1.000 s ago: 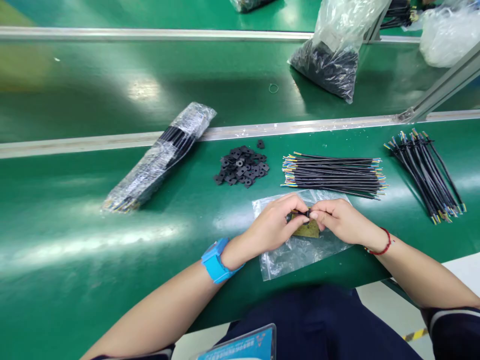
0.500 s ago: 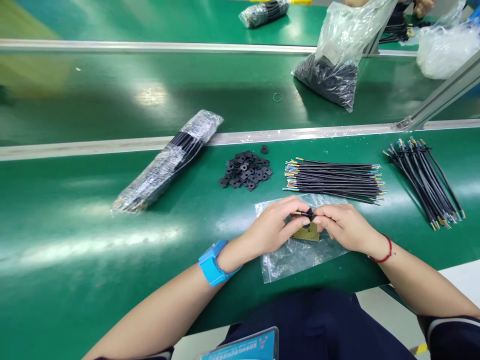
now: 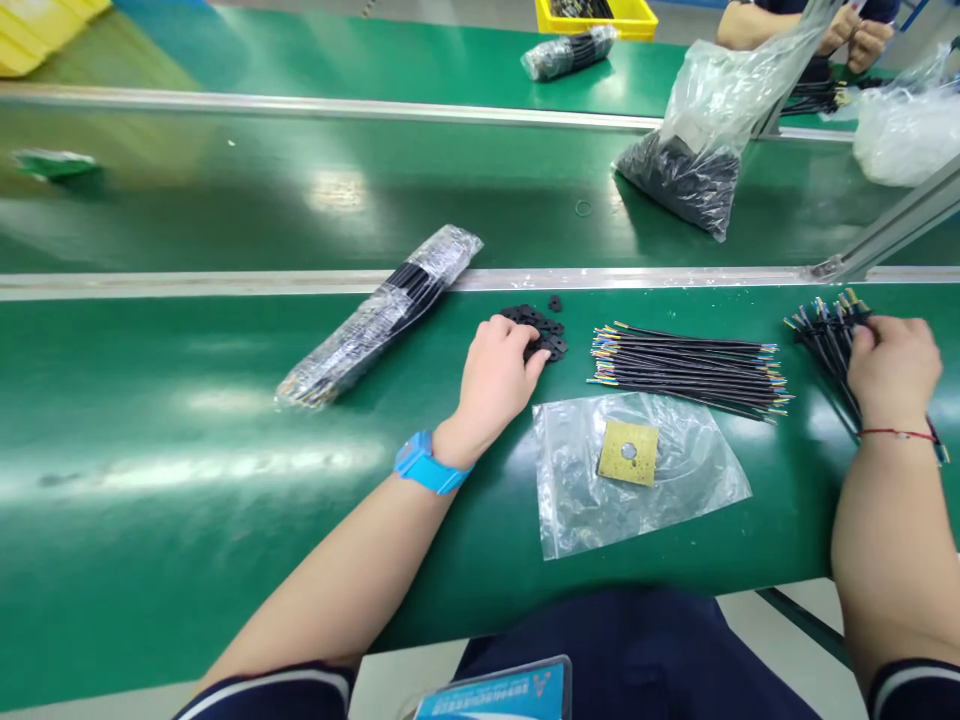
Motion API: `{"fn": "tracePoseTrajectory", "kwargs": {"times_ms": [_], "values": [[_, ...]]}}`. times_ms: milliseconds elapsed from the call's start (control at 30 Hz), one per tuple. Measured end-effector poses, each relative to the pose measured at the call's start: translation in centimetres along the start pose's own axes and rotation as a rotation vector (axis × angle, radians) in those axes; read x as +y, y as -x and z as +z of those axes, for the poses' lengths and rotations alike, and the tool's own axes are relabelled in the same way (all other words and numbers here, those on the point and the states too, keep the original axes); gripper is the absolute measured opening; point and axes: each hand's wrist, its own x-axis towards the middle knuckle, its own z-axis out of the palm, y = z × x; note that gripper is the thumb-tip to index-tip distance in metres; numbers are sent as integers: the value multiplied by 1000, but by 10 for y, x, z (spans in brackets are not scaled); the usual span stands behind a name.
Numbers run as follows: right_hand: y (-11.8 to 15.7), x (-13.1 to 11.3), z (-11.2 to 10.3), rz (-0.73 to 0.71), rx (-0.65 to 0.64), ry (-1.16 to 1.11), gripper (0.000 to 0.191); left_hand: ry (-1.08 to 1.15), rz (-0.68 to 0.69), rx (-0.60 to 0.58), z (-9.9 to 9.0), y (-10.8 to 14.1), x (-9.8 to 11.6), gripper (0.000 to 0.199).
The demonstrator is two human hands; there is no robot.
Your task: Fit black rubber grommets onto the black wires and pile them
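Note:
My left hand (image 3: 499,372) reaches onto a pile of small black pads with holes (image 3: 551,342), its thumb and index finger apart over them. At the far right, my right hand (image 3: 894,365) is closed at a bundle of black cables (image 3: 823,345) fitted with black pieces near their upper ends. It seems to hold one cable, mostly hidden beneath the hand. Between my hands lies a row of black cables (image 3: 690,372) with coloured wire ends. Below that row, a yellowish square plate with a hole (image 3: 615,462) rests on a clear plastic bag (image 3: 577,520).
A wrapped cable bundle (image 3: 375,320) lies across the metal strip (image 3: 637,279) at left. Farther back stand a bag of black parts (image 3: 686,185), another wrapped bundle (image 3: 570,54) and a yellow bin (image 3: 637,22). A metal post (image 3: 892,225) slants at right. Another person's hands (image 3: 859,38) work beyond.
My hands have parted from above the plate, where they held a cable and a black pad. The left went to the pad pile, the right to the cable bundle. The view shifted slightly.

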Motion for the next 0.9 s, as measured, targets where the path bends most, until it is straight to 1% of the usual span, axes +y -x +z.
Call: {"fn": "tracePoseTrajectory", "kwargs": {"times_ms": [67, 100, 167, 200, 233, 267, 333, 367, 433, 500, 567, 667, 733, 800, 867, 900], "values": [[1, 5, 8, -4, -21, -5, 25, -86, 26, -21, 5, 1, 2, 21], [1, 2, 9, -13, -12, 8, 25, -119, 40, -31, 7, 1, 4, 21], [6, -19, 3, -50, 58, 32, 26, -161, 66, -49, 8, 1, 7, 21], [10, -35, -1, -112, 63, 24, 26, -172, 79, -55, 7, 1, 9, 21], [15, -54, -7, -206, 53, -9, 24, -177, 94, -61, 6, 1, 9, 20], [22, -75, -11, -351, -21, -79, 22, -175, 110, -70, 5, 1, 10, 20], [40, -120, -17, -682, -227, -222, 20, -167, 145, -87, 4, 2, 10, 18], [49, -140, -17, -818, -285, -242, 20, -165, 161, -93, 4, 2, 9, 18], [63, -171, -12, -946, -340, -160, 19, -170, 189, -97, 5, 3, 8, 18], [69, -188, -3, -972, -362, -61, 17, -177, 219, -92, 8, 4, 7, 19], [68, -193, 3, -957, -380, -33, 15, -172, 248, -82, 10, 4, 6, 21], [62, -188, 3, -938, -382, -90, 19, -168, 275, -69, 14, 4, 3, 22], [61, -181, -4, -921, -356, -181, 24, -166, 271, -57, 15, 4, 2, 21], [66, -173, -16, -890, -349, -312, 26, -150, 253, -48, 16, 5, 1, 19], [77, -164, -28, -852, -387, -404, 27, -122, 230, -43, 14, 5, 1, 18], [83, -160, -33, -847, -424, -414, 27, -101, 217, -40, 13, 5, 2, 18]]}}
